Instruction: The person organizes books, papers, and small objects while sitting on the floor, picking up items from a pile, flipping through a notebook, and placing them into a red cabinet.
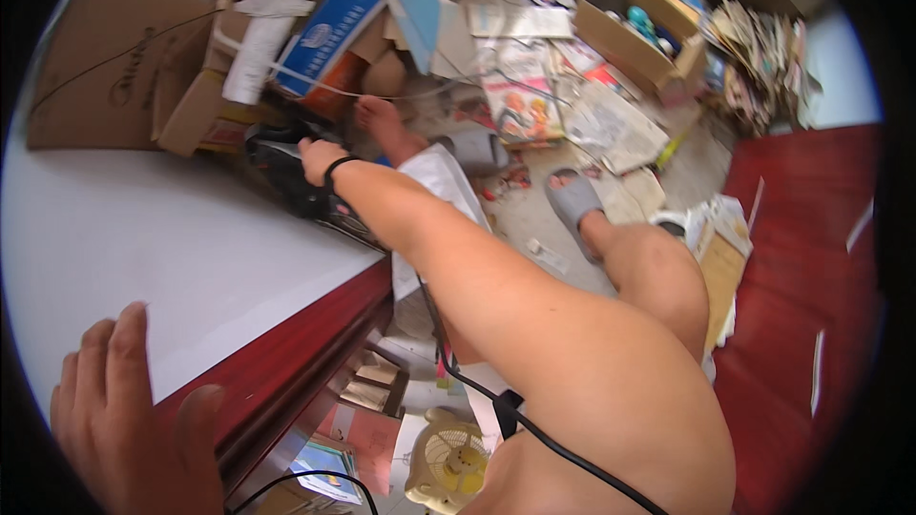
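My right hand (321, 161), with a black band on its wrist, reaches far to the left across the view. Its fingers are curled at the top of a black bag-like object (283, 170), which stands against the white surface (215, 229). The object's exact kind is unclear, and my forearm covers part of it. At the lower left, my left hand (136, 408) is empty, its thumb apart from the fingers. It is near the white surface and its dark red edge (286, 350); whether it touches them I cannot tell.
Cardboard boxes (107, 64) and a blue printed box (329, 36) crowd the upper left. Papers and a magazine (526, 111) litter the floor around my slippered foot (575, 197). An open carton (630, 50) stands beside stacked papers (762, 57). Below are a small fan (454, 458) and a black cable (558, 447).
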Demonstrator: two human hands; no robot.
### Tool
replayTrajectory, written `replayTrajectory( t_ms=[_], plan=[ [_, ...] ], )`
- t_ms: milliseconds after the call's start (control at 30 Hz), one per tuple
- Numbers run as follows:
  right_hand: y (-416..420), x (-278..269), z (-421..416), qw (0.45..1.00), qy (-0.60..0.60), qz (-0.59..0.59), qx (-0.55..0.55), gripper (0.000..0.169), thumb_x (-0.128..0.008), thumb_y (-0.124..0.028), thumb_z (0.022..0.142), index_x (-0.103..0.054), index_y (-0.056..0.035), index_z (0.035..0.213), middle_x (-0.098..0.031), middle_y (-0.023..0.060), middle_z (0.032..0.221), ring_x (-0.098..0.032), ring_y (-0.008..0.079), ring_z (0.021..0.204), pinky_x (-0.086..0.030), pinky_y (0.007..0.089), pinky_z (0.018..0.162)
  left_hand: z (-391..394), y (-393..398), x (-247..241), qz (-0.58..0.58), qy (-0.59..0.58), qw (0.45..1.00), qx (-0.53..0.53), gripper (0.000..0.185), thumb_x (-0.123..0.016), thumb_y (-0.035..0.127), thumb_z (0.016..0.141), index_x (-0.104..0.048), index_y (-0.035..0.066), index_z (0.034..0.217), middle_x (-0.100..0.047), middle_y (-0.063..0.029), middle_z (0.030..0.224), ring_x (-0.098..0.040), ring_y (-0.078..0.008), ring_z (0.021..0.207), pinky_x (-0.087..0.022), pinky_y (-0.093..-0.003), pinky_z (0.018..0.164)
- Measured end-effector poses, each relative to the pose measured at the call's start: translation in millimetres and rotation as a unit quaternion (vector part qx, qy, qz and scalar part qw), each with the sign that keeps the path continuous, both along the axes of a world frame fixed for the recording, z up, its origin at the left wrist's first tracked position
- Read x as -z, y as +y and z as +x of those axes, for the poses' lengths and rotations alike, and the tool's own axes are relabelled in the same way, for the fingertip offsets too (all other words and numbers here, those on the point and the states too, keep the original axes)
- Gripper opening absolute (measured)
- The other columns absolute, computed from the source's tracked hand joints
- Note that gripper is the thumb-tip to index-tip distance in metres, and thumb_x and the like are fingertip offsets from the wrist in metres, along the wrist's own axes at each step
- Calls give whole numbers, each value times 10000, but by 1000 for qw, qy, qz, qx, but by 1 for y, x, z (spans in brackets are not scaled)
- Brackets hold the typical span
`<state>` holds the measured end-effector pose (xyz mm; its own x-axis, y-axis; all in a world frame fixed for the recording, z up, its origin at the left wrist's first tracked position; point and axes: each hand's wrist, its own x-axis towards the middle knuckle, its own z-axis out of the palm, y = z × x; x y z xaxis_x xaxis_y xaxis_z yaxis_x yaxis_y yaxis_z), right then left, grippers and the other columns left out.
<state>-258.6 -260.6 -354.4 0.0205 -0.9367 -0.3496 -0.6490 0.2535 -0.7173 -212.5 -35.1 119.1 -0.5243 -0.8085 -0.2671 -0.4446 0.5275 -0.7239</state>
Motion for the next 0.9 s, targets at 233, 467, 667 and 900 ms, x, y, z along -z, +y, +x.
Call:
replayTrajectory(
  t_ms=[233,467,667,900],
  plan=[
    [35,31,8,965,143,-197,98,190,-553,-165,912,-687,-52,986,-593,212,1139,-712,341,877,-594,474,729,3,-6,-1,9,29,999,43,493,-655,500,871,-631,198,1259,-690,7,1108,-675,-225,888,-538,-353,700],
    [4,15,-27,985,137,-47,91,212,-612,-144,875,-783,-90,989,-742,145,1061,-726,308,961,-587,451,719,-1,-2,-1,0,12,999,33,514,-606,554,885,-626,216,1272,-694,3,1090,-681,-208,866,-537,-344,694],
    [6,-58,-2,965,30,-243,-92,259,-561,-182,769,-747,-45,887,-727,182,932,-696,372,920,-560,464,796,-6,-1,-1,-3,19,998,55,493,-649,518,881,-629,218,1271,-702,7,1091,-690,-202,891,-543,-356,731],
    [13,-224,-41,912,51,-406,-4,441,-576,-456,812,-746,-56,882,-725,184,929,-698,345,940,-548,412,873,58,-13,19,-3,111,982,154,522,-753,242,828,-593,41,1282,-624,-148,1238,-563,-301,1175,-430,-404,990]
  ],
)
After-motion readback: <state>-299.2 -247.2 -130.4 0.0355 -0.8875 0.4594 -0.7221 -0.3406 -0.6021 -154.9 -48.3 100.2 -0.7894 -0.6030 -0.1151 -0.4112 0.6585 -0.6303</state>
